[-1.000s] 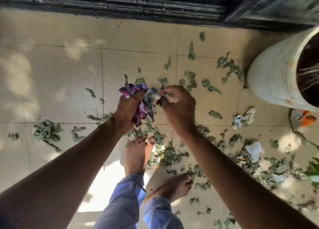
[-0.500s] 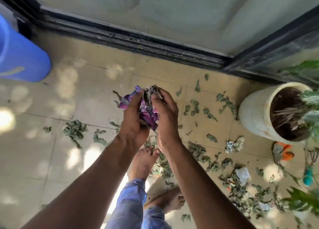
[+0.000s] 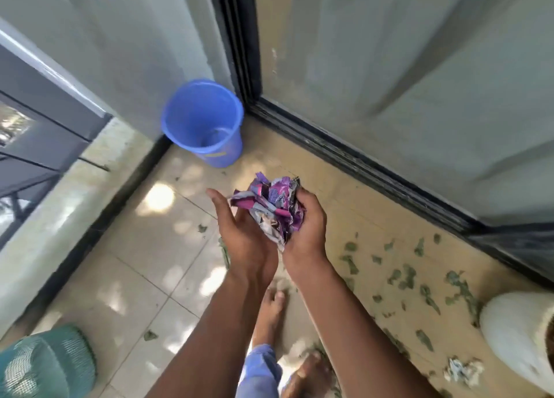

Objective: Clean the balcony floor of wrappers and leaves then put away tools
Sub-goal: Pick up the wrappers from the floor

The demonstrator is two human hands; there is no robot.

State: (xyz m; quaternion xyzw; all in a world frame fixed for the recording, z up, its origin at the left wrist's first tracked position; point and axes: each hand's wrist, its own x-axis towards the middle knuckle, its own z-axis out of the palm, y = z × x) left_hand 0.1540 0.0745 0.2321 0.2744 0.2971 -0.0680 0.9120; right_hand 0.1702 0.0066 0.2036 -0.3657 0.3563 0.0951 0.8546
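Both hands carry a crumpled purple wrapper wad [image 3: 271, 207] above the tiled floor [image 3: 144, 247]. The right hand [image 3: 305, 224] curls its fingers round the wad; the left hand [image 3: 239, 232] lies wide, fingers straight, cupping the wad's side. A blue bucket [image 3: 204, 122] stands in the floor's far corner. Leaves [image 3: 404, 277] litter the floor along the door track [image 3: 359, 164].

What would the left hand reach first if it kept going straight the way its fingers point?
Probably the blue bucket in the corner: the left hand points up-left toward it over bare floor tiles, though depth is unclear.
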